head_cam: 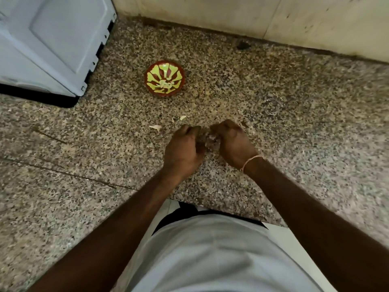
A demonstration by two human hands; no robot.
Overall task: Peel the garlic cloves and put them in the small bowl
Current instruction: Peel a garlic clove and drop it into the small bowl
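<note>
granite counter [273,102]: one bowl [164,78], two peel scraps [155,127]; both hands' [183,152] grips curl round one garlic [211,140].

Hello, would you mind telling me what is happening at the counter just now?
A person is working a garlic piece between the left hand and right hand, apparently peeling it over the speckled counter. The small bowl beyond the hands already holds a few pale cloves. Bits of peel lie near the hands.
</note>
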